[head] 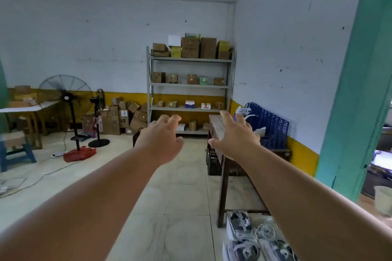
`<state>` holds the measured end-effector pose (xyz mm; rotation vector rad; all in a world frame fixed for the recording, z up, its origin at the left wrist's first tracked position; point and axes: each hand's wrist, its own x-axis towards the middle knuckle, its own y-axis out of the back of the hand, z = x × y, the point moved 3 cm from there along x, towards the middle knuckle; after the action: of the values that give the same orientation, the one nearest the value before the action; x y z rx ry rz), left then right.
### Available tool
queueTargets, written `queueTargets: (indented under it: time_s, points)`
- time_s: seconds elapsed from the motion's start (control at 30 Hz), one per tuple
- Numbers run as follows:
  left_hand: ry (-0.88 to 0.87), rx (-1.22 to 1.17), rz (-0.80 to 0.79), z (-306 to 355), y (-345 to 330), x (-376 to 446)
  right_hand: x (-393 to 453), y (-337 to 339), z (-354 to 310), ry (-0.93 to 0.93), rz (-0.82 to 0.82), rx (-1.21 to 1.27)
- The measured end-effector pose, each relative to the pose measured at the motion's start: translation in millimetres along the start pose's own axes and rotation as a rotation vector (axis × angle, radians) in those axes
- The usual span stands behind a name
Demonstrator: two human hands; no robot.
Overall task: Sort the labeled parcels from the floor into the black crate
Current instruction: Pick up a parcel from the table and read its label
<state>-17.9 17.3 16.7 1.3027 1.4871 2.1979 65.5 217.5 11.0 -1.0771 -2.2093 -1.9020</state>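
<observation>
The left hand [162, 140] and right hand [234, 136] reach forward side by side in the air, fingers loosely spread, holding nothing. Just below the right hand, a black crate [214, 163] sits on the floor under a wooden table [216, 125]. Beyond the left hand, cardboard parcels [125, 117] lie heaped against the wall, beside a metal shelf [191, 85].

A shelf rack [189, 89] stands against the back wall with boxes on every level. Left of it, parcels [125, 117] are heaped on the floor, with two fans [70, 99] further left. A crate [214, 163] sits under the wooden table [218, 125] to the right.
</observation>
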Motion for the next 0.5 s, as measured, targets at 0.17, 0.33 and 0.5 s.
queueTargets:
  time_s: [0.17,0.33,0.5]
  points:
    - [0.036,-0.048,-0.088,10.6,-54.1,44.7,44.3,-32.3,27.7,-0.045,-0.013,-0.012]
    - [0.051,-0.035,-0.074,16.0,-128.4,118.5,122.6,-73.0,80.6,-0.056,-0.037,-0.039]
    - [0.073,-0.04,-0.17,12.8,-206.3,196.2,216.0,-121.2,130.5,-0.092,-0.115,-0.028]
